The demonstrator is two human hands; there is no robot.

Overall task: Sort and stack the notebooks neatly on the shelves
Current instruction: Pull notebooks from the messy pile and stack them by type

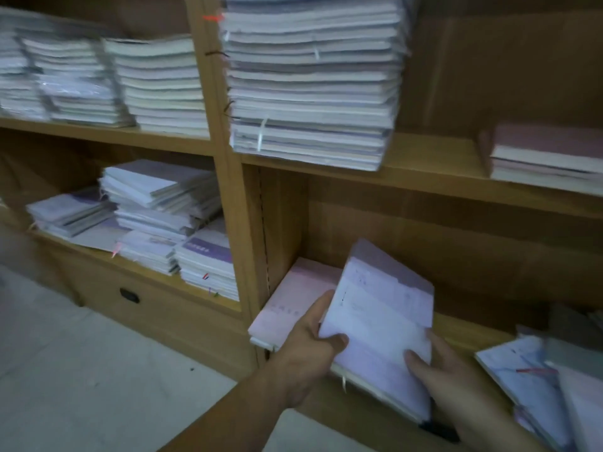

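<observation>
Midway | left hand [310,347] and right hand [447,370] are gripping a tilted notebook bundle [381,321] by its near edges, over the pink stack [293,298] on the lower shelf [463,327] | upper stacks [310,86] are sitting squared | left piles [156,203] are lying askew.

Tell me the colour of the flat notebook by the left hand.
The flat paper notebook is pale pink; head view.

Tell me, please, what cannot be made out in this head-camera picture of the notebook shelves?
Head view: print on the held notebook is blurred and unreadable.
Head view: the pink notebook is partly covered by the left hand and the held notebook.
Head view: the lower-right pile is cut off by the frame's right edge.
Head view: the tall stack loses its top at the upper edge.
</observation>
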